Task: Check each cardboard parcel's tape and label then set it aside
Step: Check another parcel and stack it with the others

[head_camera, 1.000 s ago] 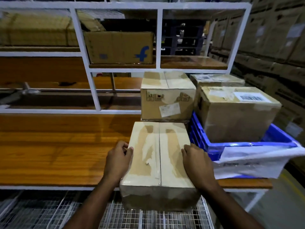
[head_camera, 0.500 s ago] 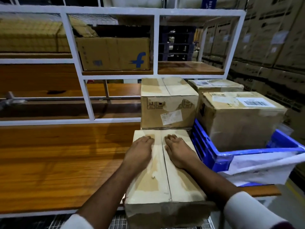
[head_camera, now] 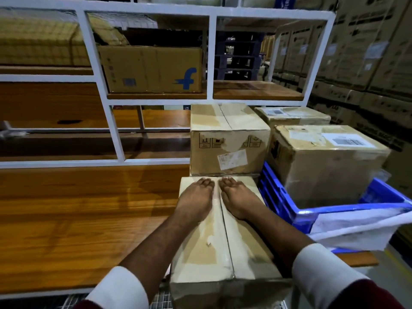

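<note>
Warehouse: stacked cartons (head_camera: 365,52), shelving (head_camera: 156,10)

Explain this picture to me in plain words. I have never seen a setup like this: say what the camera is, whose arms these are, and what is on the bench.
No machine here: a person wears a camera on the head, looking down at their own arms. The left hand and right hand lie flat on top of a taped cardboard parcel, either side of its middle seam; neither grips it. The parcel sits on a wooden bench. Behind it stands a second box with a small label. To the right, a blue crate holds a labelled box. On the white shelf above is another carton.
</note>
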